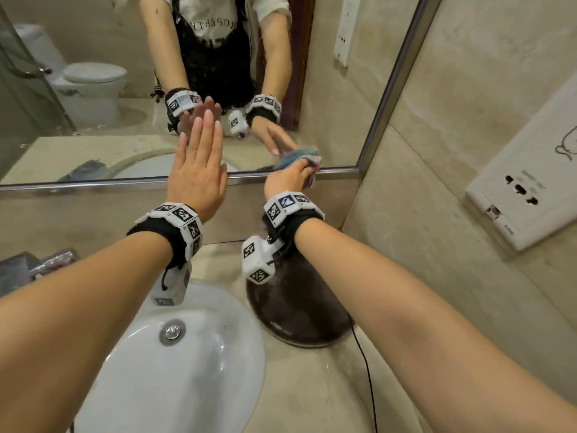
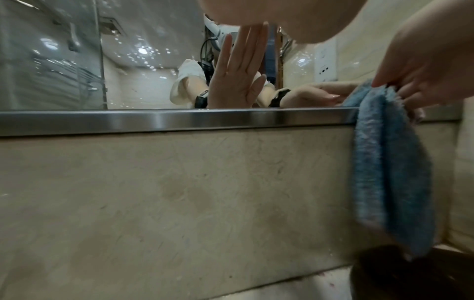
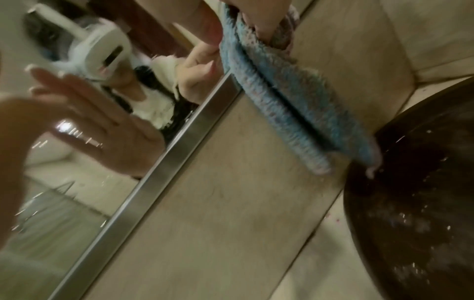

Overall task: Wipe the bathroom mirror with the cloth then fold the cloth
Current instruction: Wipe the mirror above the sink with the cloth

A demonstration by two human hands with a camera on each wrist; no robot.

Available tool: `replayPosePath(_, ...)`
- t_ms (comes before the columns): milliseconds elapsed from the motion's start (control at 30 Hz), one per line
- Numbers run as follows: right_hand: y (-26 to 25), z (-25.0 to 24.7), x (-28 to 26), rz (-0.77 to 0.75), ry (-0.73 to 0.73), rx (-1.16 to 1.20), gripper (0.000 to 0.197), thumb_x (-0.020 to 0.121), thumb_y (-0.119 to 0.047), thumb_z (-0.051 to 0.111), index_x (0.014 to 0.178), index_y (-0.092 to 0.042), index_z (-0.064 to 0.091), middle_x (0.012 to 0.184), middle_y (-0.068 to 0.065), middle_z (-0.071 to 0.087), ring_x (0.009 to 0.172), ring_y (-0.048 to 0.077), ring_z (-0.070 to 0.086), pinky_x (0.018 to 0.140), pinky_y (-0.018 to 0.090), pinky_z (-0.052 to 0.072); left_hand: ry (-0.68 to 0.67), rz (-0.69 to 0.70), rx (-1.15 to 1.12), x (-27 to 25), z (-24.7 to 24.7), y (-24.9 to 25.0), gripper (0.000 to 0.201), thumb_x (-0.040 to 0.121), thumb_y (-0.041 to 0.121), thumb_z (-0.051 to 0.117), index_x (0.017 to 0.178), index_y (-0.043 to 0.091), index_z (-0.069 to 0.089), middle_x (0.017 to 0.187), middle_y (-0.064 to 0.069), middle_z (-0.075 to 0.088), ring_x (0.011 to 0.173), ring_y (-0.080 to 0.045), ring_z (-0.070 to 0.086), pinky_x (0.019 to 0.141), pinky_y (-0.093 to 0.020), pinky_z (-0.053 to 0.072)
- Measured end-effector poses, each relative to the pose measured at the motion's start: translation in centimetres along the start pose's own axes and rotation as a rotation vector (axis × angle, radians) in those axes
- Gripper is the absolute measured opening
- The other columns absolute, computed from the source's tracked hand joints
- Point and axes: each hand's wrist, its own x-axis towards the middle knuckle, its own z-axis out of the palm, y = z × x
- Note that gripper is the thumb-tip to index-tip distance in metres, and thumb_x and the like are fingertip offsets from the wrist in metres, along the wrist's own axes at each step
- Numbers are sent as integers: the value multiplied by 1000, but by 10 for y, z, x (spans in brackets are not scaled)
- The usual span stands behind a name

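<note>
We are in the wiping step: our right hand grips the blue cloth at the mirror bottom corner, our left hand lies flat on the glass. Next we need sweeps across the glass.

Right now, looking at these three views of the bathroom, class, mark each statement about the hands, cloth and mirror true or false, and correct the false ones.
1. The right hand grips the blue cloth at the mirror's lower right corner. True.
2. The left hand grips a second cloth. False: it holds nothing, its fingers straight, raised flat at the mirror.
3. Part of the cloth hangs below the mirror's metal frame. True.
4. The cloth lies folded in the white sink. False: it is in the right hand.
5. A dark round tray sits right of the sink. True.
</note>
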Motion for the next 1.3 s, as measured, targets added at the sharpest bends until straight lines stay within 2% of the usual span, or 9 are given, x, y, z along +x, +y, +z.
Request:
replayPosePath(100, 9, -29, 30, 78, 104, -55, 66, 93, -10, 44, 148, -2, 9, 157, 15, 3, 143, 34, 13, 114, 37, 14, -20, 67, 4, -2, 5, 7, 60, 96, 27, 22, 148, 1, 8, 157, -17, 8, 145, -27, 7, 116, -36, -4)
replayPosePath(333, 22, -50, 48, 81, 154, -136, 64, 93, -8, 42, 148, -2, 10, 158, 16, 0, 145, 30, 8, 114, 31, 9, -65, 67, 0, -9, 14, 2, 60, 95, 28, 24, 148, 0, 13, 156, -17, 12, 145, -28, 11, 117, -38, 0)
replayPosePath(467, 3, -25, 28, 111, 170, -88, 68, 92, -9, 45, 149, -3, 8, 157, 15, 1, 144, 33, 11, 115, 38, 13, -68, 33, -6, -14, 9, -11, 61, 94, 29, 20, 148, 0, 13, 156, -16, 11, 145, -28, 11, 115, -33, -7)
replayPosePath(667, -21, 60, -49, -72, 13, -60, 71, 84, -3, 47, 146, 0, 12, 154, 20, 5, 140, 36, 15, 113, 38, 20, -58, -62, 8, -30, -2, -48, 61, 94, 28, 23, 147, 0, 14, 156, -16, 10, 144, -28, 12, 114, -29, -12)
replayPosePath(800, -40, 93, -79, -66, -98, -14, 73, 86, -1, 46, 147, 1, 6, 155, 21, -2, 141, 34, 13, 104, 27, 9, -75, -144, 25, -52, -14, -81, 62, 94, 30, 20, 148, 1, 13, 157, -16, 9, 145, -27, 10, 116, -37, 0)
replayPosePath(900, -45, 103, -83, -70, -99, 31, 69, 90, -3, 44, 148, 0, 6, 156, 20, -4, 142, 36, 10, 110, 32, 13, -93, -185, 51, -67, -23, -105, 62, 93, 31, 20, 147, 0, 15, 156, -16, 12, 144, -28, 13, 116, -41, 8)
replayPosePath(1033, -45, 91, -66, -112, 41, 23, 60, 97, -14, 38, 148, -1, 8, 157, 20, -3, 143, 35, 9, 106, 32, 7, -124, -204, 64, -70, -31, -117, 64, 92, 32, 17, 148, 1, 12, 157, -16, 9, 145, -28, 10, 116, -41, 5)
replayPosePath(1167, -45, 57, -25, -247, 264, -57, 58, 98, -22, 38, 147, 0, 16, 156, 24, 2, 146, 35, 4, 114, 38, 4, -79, -169, 49, -58, -36, -103, 63, 93, 29, 21, 148, 1, 11, 157, -15, 7, 145, -27, 8, 116, -42, 6)
replayPosePath(1300, -45, 29, 4, -526, 491, -148, 55, 94, -30, 35, 140, 0, 38, 150, 31, 20, 141, 44, 20, 112, 50, 16, -38, -149, 26, -44, -44, -91, 62, 93, 30, 19, 148, 1, 12, 157, -15, 8, 145, -27, 8, 117, -42, 8)
